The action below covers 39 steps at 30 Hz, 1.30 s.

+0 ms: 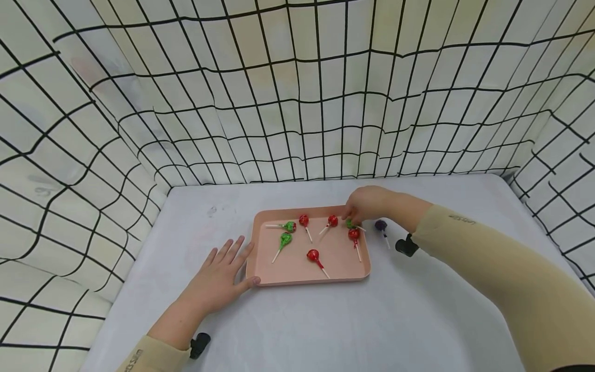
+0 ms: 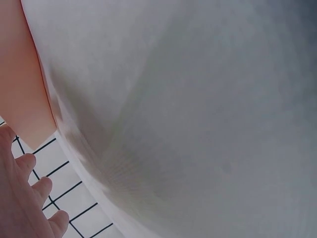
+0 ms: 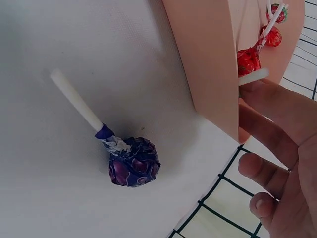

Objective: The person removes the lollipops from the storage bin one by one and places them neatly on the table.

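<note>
My left hand [image 1: 220,279] lies flat with fingers spread beside the left end of a pink tray [image 1: 288,274], its thumb touching the near left corner. At the tray's far right corner, my right hand [image 1: 367,204] pinches a green-wrapped lollipop [image 1: 350,223], mostly hidden by the fingers; its white stick [image 3: 253,77] shows in the right wrist view. Just below it lies a red lollipop [image 1: 354,234]. Other red lollipops [image 1: 313,255] and two green ones, such as the green lollipop [image 1: 285,238] at the left, lie in the tray.
A purple-wrapped lollipop [image 3: 133,161] lies on the white table [image 1: 316,325] outside the tray's right side. Black wire grid [image 1: 321,98] over white panels rises behind and on both sides of the table.
</note>
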Available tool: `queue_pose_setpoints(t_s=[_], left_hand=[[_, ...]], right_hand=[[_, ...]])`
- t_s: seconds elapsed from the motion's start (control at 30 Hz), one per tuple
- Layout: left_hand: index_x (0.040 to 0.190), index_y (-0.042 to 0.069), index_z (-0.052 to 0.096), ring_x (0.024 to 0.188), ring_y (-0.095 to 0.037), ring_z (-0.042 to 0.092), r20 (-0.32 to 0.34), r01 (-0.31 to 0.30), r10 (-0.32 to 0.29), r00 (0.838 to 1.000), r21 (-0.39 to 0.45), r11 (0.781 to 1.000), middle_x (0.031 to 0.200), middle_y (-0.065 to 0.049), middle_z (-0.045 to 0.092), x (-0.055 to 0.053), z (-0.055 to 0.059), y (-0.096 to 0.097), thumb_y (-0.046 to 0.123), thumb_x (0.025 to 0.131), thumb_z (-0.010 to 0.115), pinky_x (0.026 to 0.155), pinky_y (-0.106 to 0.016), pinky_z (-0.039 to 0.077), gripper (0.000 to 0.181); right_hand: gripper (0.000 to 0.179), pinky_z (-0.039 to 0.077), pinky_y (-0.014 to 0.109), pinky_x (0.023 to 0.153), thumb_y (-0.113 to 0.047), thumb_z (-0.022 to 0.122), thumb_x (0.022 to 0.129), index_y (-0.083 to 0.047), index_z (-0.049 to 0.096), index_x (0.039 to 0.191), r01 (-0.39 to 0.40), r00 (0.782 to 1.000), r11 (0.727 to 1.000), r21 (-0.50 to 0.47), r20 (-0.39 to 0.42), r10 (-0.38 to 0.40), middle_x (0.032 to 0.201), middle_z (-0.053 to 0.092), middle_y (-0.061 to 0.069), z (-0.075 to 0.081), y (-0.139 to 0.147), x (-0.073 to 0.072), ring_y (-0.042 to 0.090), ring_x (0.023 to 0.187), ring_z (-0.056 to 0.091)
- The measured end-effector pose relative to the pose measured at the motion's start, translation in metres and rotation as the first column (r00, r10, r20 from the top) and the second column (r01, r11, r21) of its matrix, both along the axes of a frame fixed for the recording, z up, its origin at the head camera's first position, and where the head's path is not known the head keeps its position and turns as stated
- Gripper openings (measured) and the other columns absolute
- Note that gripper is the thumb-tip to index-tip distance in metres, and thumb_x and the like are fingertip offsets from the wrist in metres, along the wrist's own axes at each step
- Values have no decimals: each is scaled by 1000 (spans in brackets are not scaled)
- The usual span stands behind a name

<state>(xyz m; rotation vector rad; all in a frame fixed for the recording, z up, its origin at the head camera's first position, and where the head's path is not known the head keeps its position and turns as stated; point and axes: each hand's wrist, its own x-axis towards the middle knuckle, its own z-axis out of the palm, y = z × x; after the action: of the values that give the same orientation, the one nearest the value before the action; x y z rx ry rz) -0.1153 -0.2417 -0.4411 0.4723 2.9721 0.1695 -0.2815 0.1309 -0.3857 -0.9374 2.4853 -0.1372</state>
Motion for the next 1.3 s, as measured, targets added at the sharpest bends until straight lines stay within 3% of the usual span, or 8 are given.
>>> queue_pose_setpoints(t_s=[0.43,0.63,0.9,1.3], left_hand=[[159,20,23,150,-36,16,-8,1,-1,1000,0,1000,165,-10,17,0,-2,-1,68,92,52,119,-61,13,88],[160,20,23,150,-35,15,-5,5,-5,1000,2,1000,165,-9,16,-1,-2,-1,73,91,45,119,-60,13,90],[159,19,23,150,-35,16,-5,8,-8,1000,7,1000,165,-10,17,0,-1,-1,74,91,43,119,-60,12,90],[159,19,23,150,-36,16,-4,4,-3,1000,12,1000,165,-10,17,1,1,0,73,91,45,119,-60,12,89]], right_hand=[[25,52,37,89,-26,77,88,-23,77,113,12,1000,999,40,3,-12,96,70,-10,-12,0,-4,13,88,59],[24,52,38,91,-31,78,87,-23,78,110,8,1000,999,49,-25,-6,96,70,-10,-14,-1,1,13,87,58],[26,51,35,86,-35,80,85,-25,77,109,-28,997,999,38,-72,31,92,69,-11,-19,-1,5,14,85,56],[19,39,34,81,-36,79,85,-27,79,103,-98,989,994,48,-110,103,86,68,-18,-20,-1,9,10,81,54]])
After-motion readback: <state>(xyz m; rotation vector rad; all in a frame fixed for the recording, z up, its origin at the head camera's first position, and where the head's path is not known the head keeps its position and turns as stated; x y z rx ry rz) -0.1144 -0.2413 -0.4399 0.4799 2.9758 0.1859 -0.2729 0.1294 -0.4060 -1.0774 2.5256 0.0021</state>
